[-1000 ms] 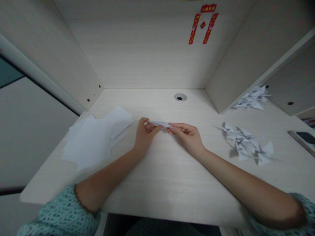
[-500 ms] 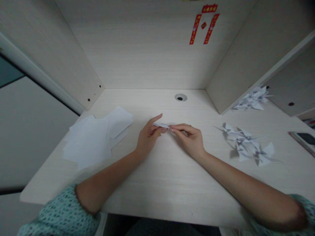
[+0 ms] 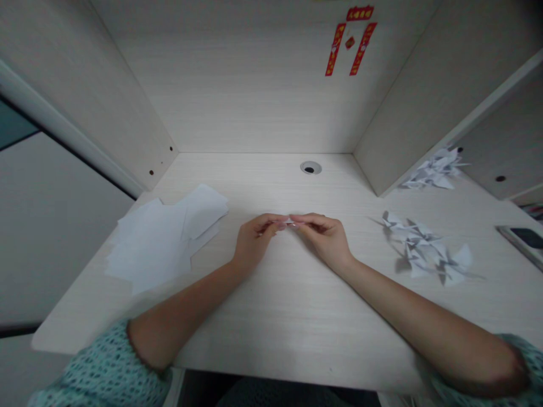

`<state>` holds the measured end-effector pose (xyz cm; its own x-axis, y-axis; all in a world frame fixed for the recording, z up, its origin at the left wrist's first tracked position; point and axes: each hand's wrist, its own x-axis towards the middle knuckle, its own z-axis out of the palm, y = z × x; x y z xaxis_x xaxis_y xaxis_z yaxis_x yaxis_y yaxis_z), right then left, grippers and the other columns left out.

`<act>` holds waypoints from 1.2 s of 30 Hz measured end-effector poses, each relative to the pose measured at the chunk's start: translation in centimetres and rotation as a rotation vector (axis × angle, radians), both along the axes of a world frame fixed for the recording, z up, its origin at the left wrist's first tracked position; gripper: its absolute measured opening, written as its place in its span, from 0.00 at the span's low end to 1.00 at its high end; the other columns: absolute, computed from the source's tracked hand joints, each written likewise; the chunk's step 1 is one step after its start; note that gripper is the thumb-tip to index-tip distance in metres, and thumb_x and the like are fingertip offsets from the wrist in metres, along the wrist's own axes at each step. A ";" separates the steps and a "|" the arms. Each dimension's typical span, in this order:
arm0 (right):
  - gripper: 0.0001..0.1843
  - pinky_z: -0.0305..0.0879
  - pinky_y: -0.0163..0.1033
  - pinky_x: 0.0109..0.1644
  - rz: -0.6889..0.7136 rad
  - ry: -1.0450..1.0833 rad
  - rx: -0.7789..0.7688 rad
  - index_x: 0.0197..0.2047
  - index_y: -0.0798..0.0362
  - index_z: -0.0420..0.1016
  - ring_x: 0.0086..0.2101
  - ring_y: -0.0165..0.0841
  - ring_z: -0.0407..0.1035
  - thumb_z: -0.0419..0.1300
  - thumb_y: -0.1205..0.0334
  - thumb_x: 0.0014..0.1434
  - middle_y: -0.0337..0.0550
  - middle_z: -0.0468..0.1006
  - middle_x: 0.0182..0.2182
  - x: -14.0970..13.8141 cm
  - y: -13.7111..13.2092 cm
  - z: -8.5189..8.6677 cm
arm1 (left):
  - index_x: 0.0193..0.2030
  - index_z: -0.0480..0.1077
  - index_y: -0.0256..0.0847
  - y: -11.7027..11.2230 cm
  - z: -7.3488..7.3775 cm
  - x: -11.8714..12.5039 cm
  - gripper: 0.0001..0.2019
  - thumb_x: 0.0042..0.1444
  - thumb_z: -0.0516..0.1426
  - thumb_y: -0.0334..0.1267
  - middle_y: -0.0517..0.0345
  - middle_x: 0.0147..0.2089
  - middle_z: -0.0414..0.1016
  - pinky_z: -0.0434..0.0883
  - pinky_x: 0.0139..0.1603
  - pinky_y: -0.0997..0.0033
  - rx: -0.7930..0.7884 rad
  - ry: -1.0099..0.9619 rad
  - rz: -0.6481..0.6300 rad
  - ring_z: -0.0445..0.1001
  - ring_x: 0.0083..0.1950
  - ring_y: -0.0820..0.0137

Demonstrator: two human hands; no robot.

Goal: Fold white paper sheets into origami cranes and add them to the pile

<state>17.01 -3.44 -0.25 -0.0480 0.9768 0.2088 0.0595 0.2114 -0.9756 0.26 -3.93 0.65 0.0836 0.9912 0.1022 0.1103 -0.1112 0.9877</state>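
Head view: at lower center of the frame, the left hand [image 3: 254,238] and right hand [image 3: 324,240] come together, both pinching a folded white paper strip [image 3: 293,223] between their fingertips, with origami cranes [image 3: 422,251] at right.

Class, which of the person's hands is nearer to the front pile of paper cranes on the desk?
The right hand is nearer, lying apart from the pile of paper cranes, to its left. The left hand lies further off, beyond the right hand.
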 end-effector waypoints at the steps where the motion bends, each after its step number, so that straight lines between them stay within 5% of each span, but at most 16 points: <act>1: 0.07 0.70 0.43 0.42 -0.010 0.001 0.004 0.35 0.46 0.82 0.35 0.36 0.75 0.67 0.57 0.50 0.42 0.83 0.34 0.0 0.0 0.0 | 0.38 0.77 0.44 0.0 -0.1 0.0 0.08 0.53 0.59 0.41 0.56 0.38 0.80 0.70 0.38 0.73 0.000 -0.003 -0.002 0.76 0.40 0.69; 10: 0.05 0.69 0.43 0.42 -0.085 -0.087 0.164 0.34 0.47 0.82 0.35 0.36 0.74 0.66 0.59 0.51 0.43 0.82 0.32 0.1 -0.1 -0.2 | 0.39 0.76 0.43 0.4 -0.4 -0.2 0.10 0.50 0.61 0.41 0.59 0.35 0.80 0.70 0.36 0.73 -0.030 -0.055 0.028 0.76 0.36 0.71; 20: 0.05 0.69 0.42 0.42 0.020 -0.012 0.110 0.32 0.45 0.82 0.35 0.35 0.75 0.68 0.60 0.49 0.41 0.83 0.32 -0.2 -0.3 0.3 | 0.36 0.77 0.41 0.0 -0.1 -0.1 0.08 0.51 0.61 0.40 0.56 0.39 0.81 0.71 0.47 0.67 0.027 -0.072 -0.014 0.78 0.41 0.67; 36: 0.05 0.68 0.41 0.42 -0.024 -0.044 0.119 0.32 0.45 0.83 0.34 0.35 0.74 0.68 0.62 0.47 0.41 0.83 0.31 -0.2 -0.3 0.4 | 0.30 0.78 0.41 -0.1 0.7 0.2 0.05 0.48 0.63 0.39 0.58 0.33 0.81 0.72 0.42 0.70 0.004 -0.049 0.089 0.78 0.36 0.69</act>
